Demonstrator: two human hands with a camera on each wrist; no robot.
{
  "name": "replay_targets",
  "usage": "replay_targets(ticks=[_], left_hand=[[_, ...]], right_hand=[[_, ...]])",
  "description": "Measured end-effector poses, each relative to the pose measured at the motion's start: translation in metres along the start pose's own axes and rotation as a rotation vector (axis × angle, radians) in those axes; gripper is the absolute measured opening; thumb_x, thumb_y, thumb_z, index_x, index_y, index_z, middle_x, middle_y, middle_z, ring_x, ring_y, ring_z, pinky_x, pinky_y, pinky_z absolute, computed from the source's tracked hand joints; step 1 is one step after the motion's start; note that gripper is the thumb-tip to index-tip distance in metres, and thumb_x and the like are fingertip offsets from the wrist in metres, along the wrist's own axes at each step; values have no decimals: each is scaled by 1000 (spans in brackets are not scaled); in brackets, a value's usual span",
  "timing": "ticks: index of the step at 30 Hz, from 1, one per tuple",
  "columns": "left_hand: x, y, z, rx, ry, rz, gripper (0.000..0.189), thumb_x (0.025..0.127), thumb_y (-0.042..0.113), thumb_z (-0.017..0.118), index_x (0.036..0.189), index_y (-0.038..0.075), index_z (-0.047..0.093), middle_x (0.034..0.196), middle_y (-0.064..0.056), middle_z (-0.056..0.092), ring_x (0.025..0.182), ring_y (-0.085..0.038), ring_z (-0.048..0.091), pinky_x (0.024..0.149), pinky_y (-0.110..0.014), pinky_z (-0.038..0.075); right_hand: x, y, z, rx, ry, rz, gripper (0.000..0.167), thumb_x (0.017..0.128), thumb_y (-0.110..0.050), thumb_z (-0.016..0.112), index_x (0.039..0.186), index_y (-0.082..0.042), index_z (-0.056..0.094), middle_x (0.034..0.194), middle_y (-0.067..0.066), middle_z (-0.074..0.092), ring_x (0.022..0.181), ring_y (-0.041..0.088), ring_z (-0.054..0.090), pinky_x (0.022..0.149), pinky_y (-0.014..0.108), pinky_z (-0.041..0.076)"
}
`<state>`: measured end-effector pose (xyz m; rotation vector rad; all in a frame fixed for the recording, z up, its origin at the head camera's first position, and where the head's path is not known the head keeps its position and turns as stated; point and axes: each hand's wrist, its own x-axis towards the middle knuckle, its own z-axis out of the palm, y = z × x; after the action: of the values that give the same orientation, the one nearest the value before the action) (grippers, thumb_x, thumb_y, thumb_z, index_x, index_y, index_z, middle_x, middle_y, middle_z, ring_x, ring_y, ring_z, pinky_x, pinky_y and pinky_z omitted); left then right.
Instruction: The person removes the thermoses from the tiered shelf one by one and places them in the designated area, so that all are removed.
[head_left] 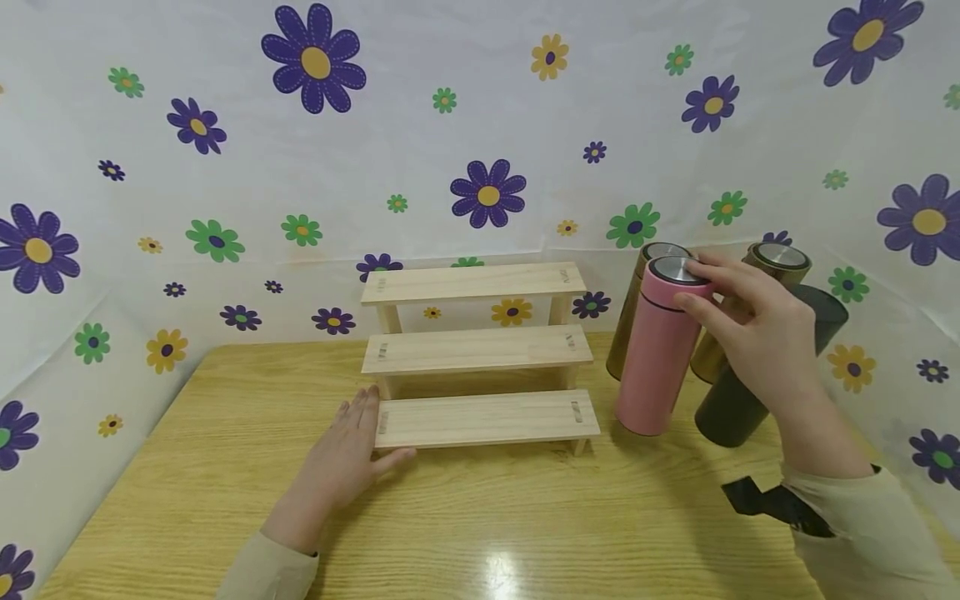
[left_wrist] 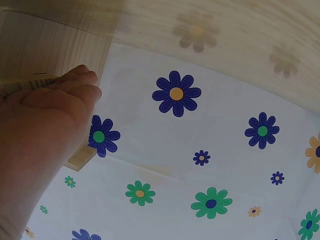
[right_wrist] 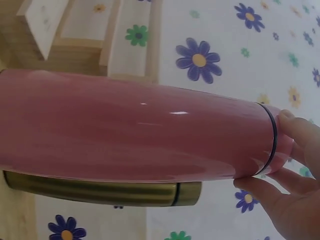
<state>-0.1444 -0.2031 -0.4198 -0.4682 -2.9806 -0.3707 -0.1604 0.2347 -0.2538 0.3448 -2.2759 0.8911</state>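
Note:
A pale three-step wooden stand is on the table. Against the left end of its lowest step rests my left hand, fingers straight and thumb along the front edge; the left wrist view shows those fingers beside the wood. My right hand grips a pink thermos by its cap, fingers and thumb on either side of the steel-topped lid. In the right wrist view the pink thermos spans the picture, with fingers at its cap end. Its base is close over the table, right of the stand.
Behind the pink thermos stands a bronze flask. Another bronze flask and a black flask are partly hidden by my right hand. A flower-print cloth hangs behind the wooden table.

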Motion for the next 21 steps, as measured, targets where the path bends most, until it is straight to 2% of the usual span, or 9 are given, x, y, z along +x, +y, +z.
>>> replay_targets(ticks=[10,17,21], left_hand=[[0,0,1,-4,-8,-6,106,86,69,50,148,-10,16,153,-26,20,141,-38,20,115,-49,16],[-1,0,1,-6,-5,-4,105,86,66,51,147,-11,16,153,-27,19,141,-38,19,115,-48,15],[-1,1,0,5,8,2,105,86,66,52,147,-11,16,152,-27,20,140,-38,20,115,-48,16]], right_hand=[[-14,25,17,-45,30,-43,38,80,-7,76,117,-5,69,127,9,62,98,-22,43,78,-2,37],[-18,33,21,-29,32,11,38,82,-10,75,119,-5,68,128,6,61,105,-20,43,81,-1,38],[-19,36,22,-28,56,25,37,84,-11,74,119,-5,68,128,7,61,102,-19,44,80,-1,38]])
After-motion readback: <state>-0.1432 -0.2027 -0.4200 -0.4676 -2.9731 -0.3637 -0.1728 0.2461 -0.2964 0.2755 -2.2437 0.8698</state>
